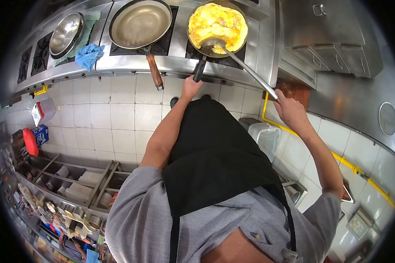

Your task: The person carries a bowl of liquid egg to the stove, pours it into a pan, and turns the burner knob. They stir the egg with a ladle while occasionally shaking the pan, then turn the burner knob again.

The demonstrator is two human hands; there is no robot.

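Note:
My left hand (191, 87) is closed round the dark handle of a frying pan (190, 40) on the stove. Yellow egg (218, 22) fills that pan, with pinkish bits in it. In my right hand (290, 107) is the end of a long metal ladle (250, 71). The ladle's bowl rests in the egg near the pan's front edge, partly covered by it. To the left a second frying pan (140, 24) with a wooden handle sits on another burner, and no food shows in it.
Metal bowls (67, 34) and a blue cloth (89, 55) lie on the stove's left part. Steel drawers (333, 59) stand at the right. A yellow pipe (338, 157) runs along the tiled wall. Behind me is a shelf (90, 186) with containers. Another person (72, 247) shows at bottom left.

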